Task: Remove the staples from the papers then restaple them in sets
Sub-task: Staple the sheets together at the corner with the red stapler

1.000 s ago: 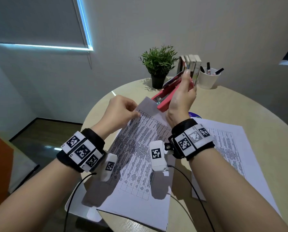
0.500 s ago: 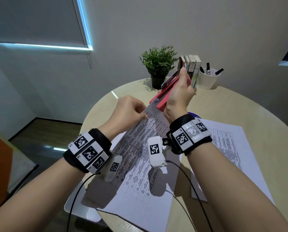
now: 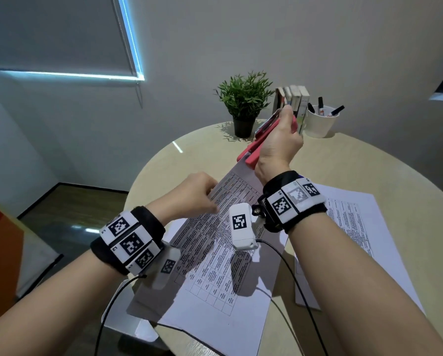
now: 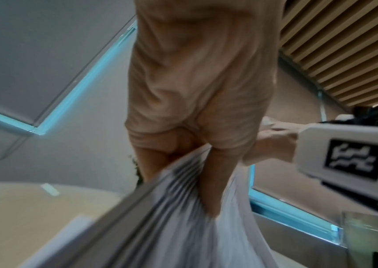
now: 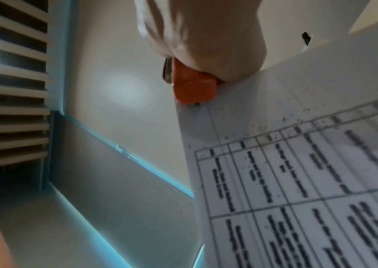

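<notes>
My left hand [image 3: 192, 195] pinches the left edge of a set of printed papers [image 3: 215, 242] and holds it tilted above the table; in the left wrist view the thumb [image 4: 215, 181] lies on the fanned papers [image 4: 183, 217]. My right hand [image 3: 279, 142] grips a red stapler [image 3: 254, 150] whose mouth sits over the top corner of the set. The right wrist view has the stapler's red end [image 5: 193, 87] at the corner of the papers [image 5: 297, 181]. A second set of papers [image 3: 351, 219] lies flat at the right.
On the round beige table [image 3: 395, 176] a potted plant [image 3: 243, 104], a row of books [image 3: 295, 98] and a white cup of pens [image 3: 320, 122] stand at the back. A wall is close behind. More sheets lie under the lifted set, reaching the near table edge.
The stapler has tilted up and slid onto the top corner of the held papers. My left hand has moved right and lifted the set more steeply.
</notes>
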A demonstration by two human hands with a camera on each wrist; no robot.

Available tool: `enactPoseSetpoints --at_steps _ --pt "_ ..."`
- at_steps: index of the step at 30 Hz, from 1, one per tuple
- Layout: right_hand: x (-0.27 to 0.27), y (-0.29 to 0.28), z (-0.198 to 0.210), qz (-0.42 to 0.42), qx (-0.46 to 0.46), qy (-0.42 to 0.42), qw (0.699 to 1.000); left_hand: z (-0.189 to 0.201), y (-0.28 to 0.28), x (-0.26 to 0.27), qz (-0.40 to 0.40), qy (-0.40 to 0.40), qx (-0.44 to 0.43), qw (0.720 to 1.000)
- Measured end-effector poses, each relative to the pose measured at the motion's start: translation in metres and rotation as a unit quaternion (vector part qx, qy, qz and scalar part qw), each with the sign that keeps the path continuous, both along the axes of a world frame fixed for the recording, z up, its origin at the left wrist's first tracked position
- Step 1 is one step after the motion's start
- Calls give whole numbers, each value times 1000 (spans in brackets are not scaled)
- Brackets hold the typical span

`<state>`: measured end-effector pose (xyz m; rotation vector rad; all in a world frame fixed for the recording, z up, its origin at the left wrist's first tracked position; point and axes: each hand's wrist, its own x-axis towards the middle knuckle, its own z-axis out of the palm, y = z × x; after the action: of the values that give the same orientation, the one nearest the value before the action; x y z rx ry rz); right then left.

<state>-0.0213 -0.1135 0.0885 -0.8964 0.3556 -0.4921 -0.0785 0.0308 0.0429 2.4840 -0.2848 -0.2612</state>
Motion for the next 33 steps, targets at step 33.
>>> enactPoseSetpoints --at_steps 33 --pt "-36 -245 -49 -170 87 147 971 -94 -212 63 87 147 -139 975"
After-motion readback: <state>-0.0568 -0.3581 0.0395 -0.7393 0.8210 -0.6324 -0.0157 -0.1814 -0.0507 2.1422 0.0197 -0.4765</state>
